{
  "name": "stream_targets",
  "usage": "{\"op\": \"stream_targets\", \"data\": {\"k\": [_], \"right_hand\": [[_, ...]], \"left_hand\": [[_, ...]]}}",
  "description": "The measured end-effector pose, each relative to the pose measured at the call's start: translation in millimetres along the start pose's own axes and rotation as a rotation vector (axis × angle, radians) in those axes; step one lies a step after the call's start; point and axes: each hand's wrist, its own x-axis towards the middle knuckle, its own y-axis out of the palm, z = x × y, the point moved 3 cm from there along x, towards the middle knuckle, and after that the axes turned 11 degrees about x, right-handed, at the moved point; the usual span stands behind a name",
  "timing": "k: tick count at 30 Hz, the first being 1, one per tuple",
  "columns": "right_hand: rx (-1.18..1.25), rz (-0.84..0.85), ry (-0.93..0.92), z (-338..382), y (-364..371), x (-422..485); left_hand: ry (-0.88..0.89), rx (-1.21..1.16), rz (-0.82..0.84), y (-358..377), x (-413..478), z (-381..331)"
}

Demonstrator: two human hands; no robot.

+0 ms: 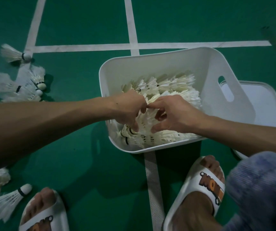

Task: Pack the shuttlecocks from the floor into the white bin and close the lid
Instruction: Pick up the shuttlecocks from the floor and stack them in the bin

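Bin (167,64) open overhead; far half free above shuttlecocks (175,85). Left hand (129,110) and right hand (172,112) fill near half. Lid (267,104) blocks right side; loose shuttlecocks (25,87) litter left floor.

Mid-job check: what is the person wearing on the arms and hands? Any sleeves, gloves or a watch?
Nothing is worn there. The left hand and right hand have no gloves, and no sleeve, watch or band shows up to the picture's edge.

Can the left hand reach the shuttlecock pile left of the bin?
Likely yes: bare green floor lies between left hand and shuttlecock pile, though it's busy with shuttlecocks inside the white bin now.
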Motion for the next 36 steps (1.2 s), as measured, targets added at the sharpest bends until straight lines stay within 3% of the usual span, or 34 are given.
{"op": "stream_targets", "data": {"k": [6,22,30,36], "right_hand": [[-0.130,0.041,0.103,-18.3,-10.8,-13.5],[-0.250,0.130,0.051,-15.6,-6.4,-5.7],[-0.236,0.124,0.115,0.9,-37.9,-7.1],[-0.235,0.000,-0.015,51.9,-51.2,7.2]], "left_hand": [[0.038,-0.032,0.026,3.5,0.1,-0.9],[0.048,-0.092,0.044,3.0,2.9,-7.5],[0.031,-0.142,-0.153,-21.4,-20.5,3.1],[-0.085,-0.111,-0.357,-38.0,-63.2,37.9]]}}
